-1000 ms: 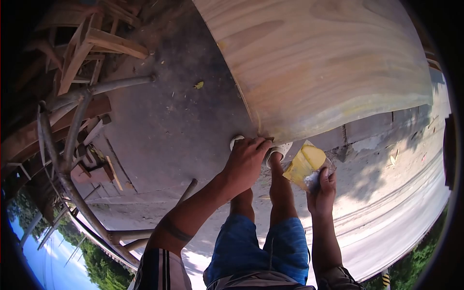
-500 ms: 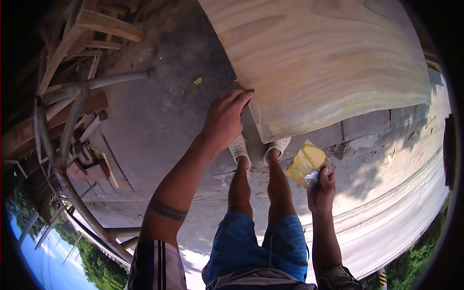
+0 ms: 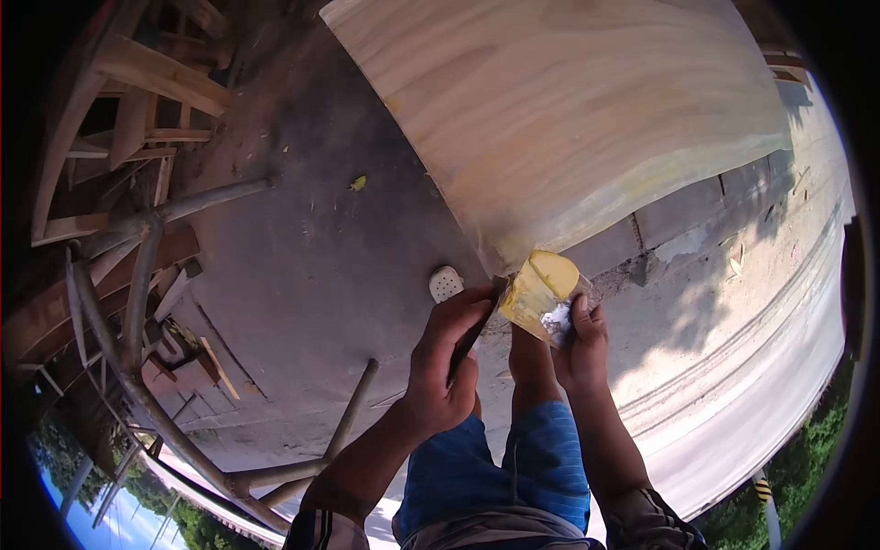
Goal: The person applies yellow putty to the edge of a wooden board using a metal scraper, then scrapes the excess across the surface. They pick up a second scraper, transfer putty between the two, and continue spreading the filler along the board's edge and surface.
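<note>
My left hand [image 3: 444, 359] is closed round a thin dark scraper [image 3: 478, 332], its tip right at the left edge of a small flat plate. That plate [image 3: 594, 295] is gripped by my right hand [image 3: 585, 350], thumb on top and fingers underneath. A thick mound of yellow paste [image 3: 554, 272] sits on its far part, with thinner smears nearer the left edge and a whitish patch [image 3: 556, 318] close to my thumb. Beyond both hands lies a large pale wooden panel [image 3: 587, 119] with wavy grain and faint yellowish smears along its near edge.
Metal pipes [image 3: 142, 302] and stacked timber [image 3: 165, 78] crowd the left side. My foot in a pale clog [image 3: 446, 284] stands on the concrete floor [image 3: 312, 275]. A sunlit roadside strip [image 3: 724, 321] runs along the right.
My left hand has come away from the panel's left edge, back towards me, bringing the scraper to the plate. My right hand has shifted slightly left. The view has moved a little.
</note>
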{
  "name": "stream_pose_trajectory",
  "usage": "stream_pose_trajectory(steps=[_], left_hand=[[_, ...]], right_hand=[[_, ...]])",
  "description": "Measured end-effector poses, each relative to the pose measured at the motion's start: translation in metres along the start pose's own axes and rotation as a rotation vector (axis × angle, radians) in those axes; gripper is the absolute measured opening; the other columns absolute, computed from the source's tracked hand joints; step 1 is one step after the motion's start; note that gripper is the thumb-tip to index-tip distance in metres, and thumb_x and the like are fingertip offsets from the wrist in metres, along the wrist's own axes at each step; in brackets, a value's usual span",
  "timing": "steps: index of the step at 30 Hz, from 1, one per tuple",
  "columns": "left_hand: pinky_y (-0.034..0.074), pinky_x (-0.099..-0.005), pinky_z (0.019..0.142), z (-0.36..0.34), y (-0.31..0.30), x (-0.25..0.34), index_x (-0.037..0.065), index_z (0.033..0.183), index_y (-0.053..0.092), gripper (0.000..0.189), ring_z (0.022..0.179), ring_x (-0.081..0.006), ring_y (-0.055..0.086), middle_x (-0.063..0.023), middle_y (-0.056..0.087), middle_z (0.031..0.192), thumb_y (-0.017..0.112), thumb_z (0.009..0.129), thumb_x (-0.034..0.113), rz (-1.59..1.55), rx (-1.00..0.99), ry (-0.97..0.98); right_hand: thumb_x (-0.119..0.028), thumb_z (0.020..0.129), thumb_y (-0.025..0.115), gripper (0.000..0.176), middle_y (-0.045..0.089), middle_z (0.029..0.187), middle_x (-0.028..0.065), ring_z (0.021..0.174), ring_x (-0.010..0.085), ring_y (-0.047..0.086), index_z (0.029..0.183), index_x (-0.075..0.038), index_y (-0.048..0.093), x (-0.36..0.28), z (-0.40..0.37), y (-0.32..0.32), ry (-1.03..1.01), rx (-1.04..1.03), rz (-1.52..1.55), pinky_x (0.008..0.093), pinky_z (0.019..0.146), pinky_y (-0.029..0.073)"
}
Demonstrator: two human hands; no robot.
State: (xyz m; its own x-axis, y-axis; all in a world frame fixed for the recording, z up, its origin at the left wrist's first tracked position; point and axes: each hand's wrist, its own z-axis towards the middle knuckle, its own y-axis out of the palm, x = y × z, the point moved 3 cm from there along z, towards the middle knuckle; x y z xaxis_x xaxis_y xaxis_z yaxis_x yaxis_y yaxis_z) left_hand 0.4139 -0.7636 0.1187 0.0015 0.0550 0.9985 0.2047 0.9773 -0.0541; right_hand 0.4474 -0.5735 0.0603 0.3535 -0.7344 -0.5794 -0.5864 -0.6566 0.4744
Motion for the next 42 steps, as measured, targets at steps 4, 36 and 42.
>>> stream_pose_trajectory(steps=[4,36,42], left_hand=[[0.034,-0.0414,0.102,-0.018,0.004,-0.036,0.001,0.124,0.043,0.061,0.122,-0.0385,0.041,-0.0200,0.042,0.128,0.049,0.067,-0.018,0.253,-0.166,-0.050],[0.037,-0.0426,0.098,0.107,0.009,0.057,0.006,0.116,0.056,0.046,0.113,-0.0321,0.048,-0.0114,0.055,0.119,0.051,0.072,-0.008,0.876,-0.929,0.264],[0.036,-0.0423,0.096,0.106,0.005,0.054,0.003,0.115,0.056,0.038,0.109,-0.0311,0.049,-0.0129,0.055,0.117,0.049,0.077,0.000,0.865,-1.002,0.279]], right_hand=[[-0.015,0.097,0.041,0.025,0.054,0.117,0.0143,0.107,0.0222,0.056,0.118,-0.002,0.042,0.009,-0.006,0.019,-0.040,-0.054,0.009,0.0384,0.093,0.047],[-0.015,0.095,0.047,0.024,0.058,0.106,0.0115,0.096,0.0167,0.059,0.114,0.001,0.045,-0.012,-0.011,0.034,-0.324,0.088,-0.079,0.0316,0.085,0.049],[-0.018,0.096,0.047,0.023,0.061,0.097,0.0067,0.091,0.0114,0.058,0.108,0.001,0.051,-0.006,-0.013,0.037,-0.359,0.145,-0.113,0.0251,0.083,0.045]])
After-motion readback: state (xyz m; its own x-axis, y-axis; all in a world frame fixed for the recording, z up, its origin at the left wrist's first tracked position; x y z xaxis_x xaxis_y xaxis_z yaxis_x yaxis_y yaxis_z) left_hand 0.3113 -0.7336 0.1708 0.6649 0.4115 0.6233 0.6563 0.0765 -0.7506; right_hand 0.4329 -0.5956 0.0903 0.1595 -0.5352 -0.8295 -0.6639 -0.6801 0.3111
